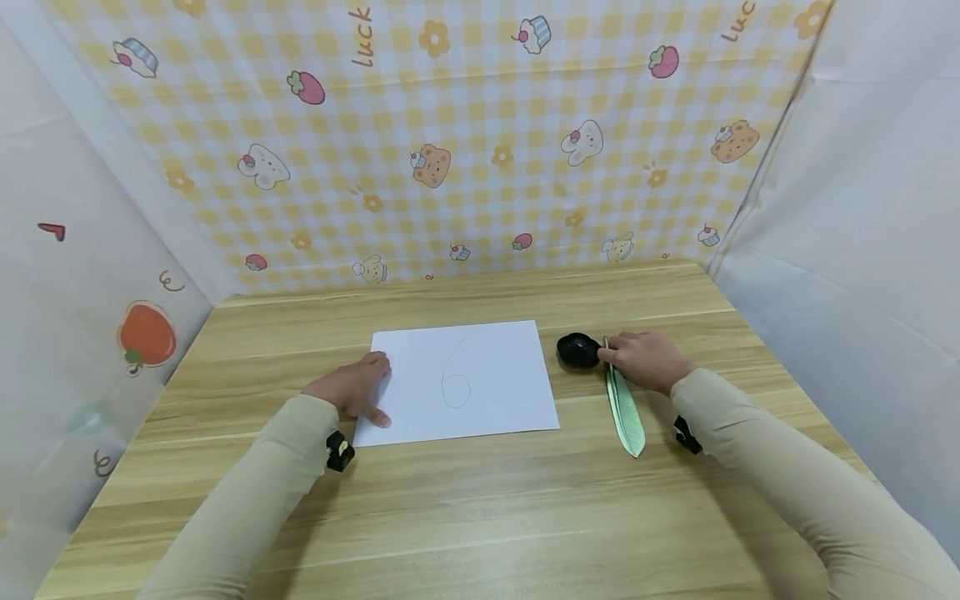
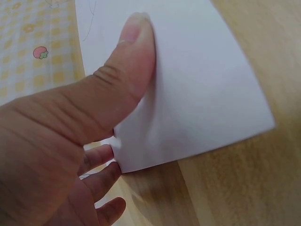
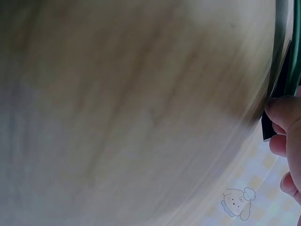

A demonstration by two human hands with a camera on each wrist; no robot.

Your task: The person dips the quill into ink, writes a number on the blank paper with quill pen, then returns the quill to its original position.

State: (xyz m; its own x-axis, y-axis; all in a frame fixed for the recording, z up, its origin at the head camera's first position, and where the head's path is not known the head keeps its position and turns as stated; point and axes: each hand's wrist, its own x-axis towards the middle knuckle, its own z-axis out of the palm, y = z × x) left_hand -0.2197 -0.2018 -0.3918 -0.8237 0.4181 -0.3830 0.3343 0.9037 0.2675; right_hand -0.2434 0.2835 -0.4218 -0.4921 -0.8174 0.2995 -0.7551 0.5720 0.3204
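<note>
A white sheet of paper [image 1: 495,392] lies on the table with a thin pencil-like "6" drawn on it. My left hand [image 1: 356,387] rests at its left edge, fingers spread. In the left wrist view the thumb [image 2: 134,52] lies on the sheet and the other fingers are by its edge. To the right of the sheet, my right hand [image 1: 643,358] pinches a green feather pen [image 1: 625,412] near its upper end, its feather end towards me. A rounded black holder [image 1: 577,351] stands against the fingertips. In the right wrist view the green pen [image 3: 294,56] shows only at the edge.
The wood-grain table [image 1: 480,517] ends at a yellow-checked cloth [image 1: 480,200] at the back. White cloth walls [image 1: 870,233] stand on both sides. Small dark wrist cameras [image 1: 340,451] sit on both wrists.
</note>
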